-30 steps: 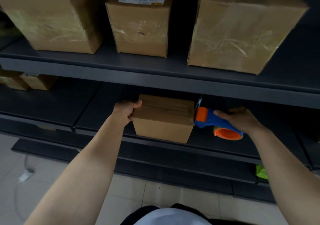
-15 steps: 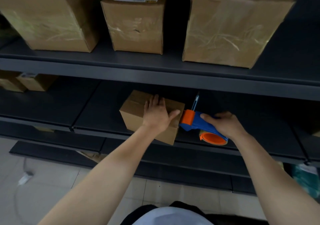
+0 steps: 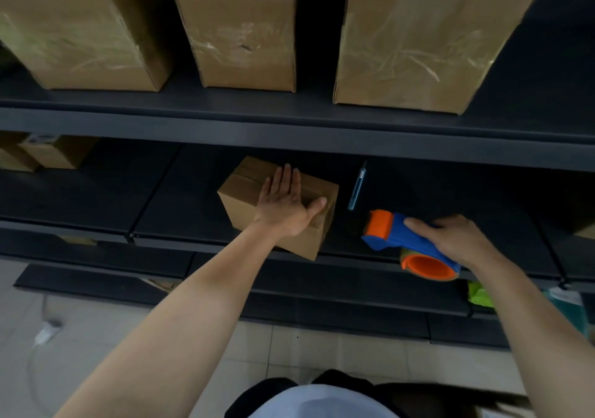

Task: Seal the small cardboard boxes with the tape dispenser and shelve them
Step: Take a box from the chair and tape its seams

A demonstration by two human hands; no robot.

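A small brown cardboard box [image 3: 243, 194] sits turned at an angle on the dark middle shelf [image 3: 180, 205], its near corner over the front edge. My left hand [image 3: 285, 206] lies flat on its top with straight fingers and the thumb over the right edge. To the right, my right hand [image 3: 457, 239] grips the handle of the blue and orange tape dispenser [image 3: 399, 240], held clear of the box above the shelf's front edge.
A blue pen-like tool [image 3: 356, 189] lies on the shelf between box and dispenser. Three large taped boxes [image 3: 248, 31] stand on the upper shelf. Smaller boxes [image 3: 48, 153] sit far left. A green item [image 3: 479, 295] lies lower right. Tiled floor below.
My left hand went from gripping the box's left side to lying flat on top, and the box turned. The dispenser pulled away to the right, uncovering the blue tool.
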